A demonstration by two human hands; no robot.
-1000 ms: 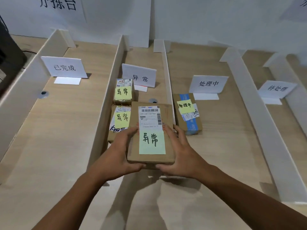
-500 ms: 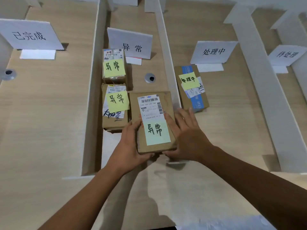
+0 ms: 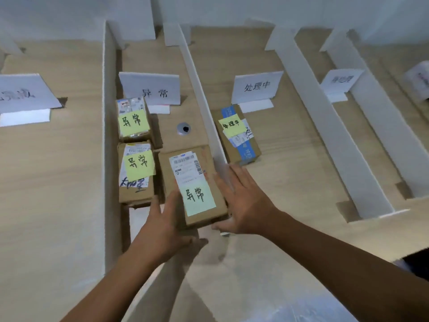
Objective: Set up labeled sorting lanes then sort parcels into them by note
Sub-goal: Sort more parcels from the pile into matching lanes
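The brown cardboard parcel (image 3: 167, 175) with a barcode label (image 3: 185, 167) and a green note (image 3: 198, 198) reading 异常 lies in front of the white tent card (image 3: 151, 89) printed 异常. Left hand (image 3: 162, 228) and right hand (image 3: 246, 205) flank it, fingers straight, gripping nothing.

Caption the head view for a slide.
Left hand and right hand, fingers straight, flank a parcel noted 异常 in the 异常 lane, beside two smaller parcels with the same note.
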